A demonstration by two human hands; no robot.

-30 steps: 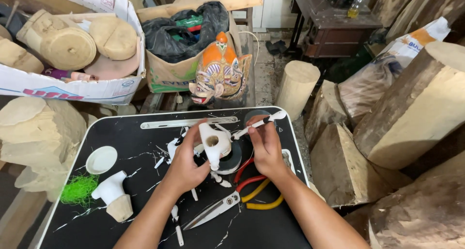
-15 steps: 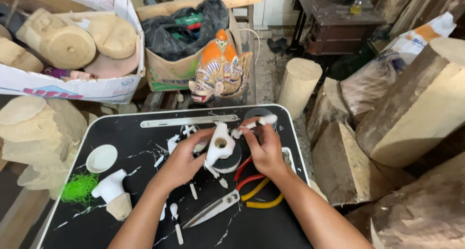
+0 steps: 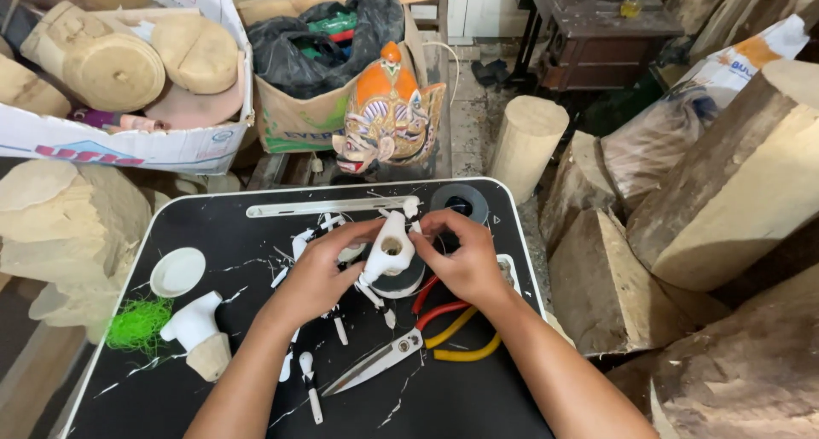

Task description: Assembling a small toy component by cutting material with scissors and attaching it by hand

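Both my hands meet over the middle of a black tray table [image 3: 478, 396]. My left hand [image 3: 320, 273] grips a small white carved piece [image 3: 389, 250] with a round hole in it. My right hand [image 3: 461, 255] pinches at the piece's upper right side with thumb and fingers; whatever it holds there is hidden by the fingers. A black tape roll [image 3: 406, 284] lies just under the piece. Scissors with red and yellow handles [image 3: 401, 349] lie in front of my hands.
On the table lie a white lid [image 3: 177, 271], a white carved part on a wooden block [image 3: 194, 330], green fibre [image 3: 135, 324], a long white strip [image 3: 328, 208], a second black roll [image 3: 461, 202] and white offcuts. A painted mask [image 3: 388, 115], boxes and wood logs [image 3: 751, 183] surround it.
My right hand has dropped from holding a thin white stick raised at the far right and closed in on the white piece. My left hand has tilted the piece upright.
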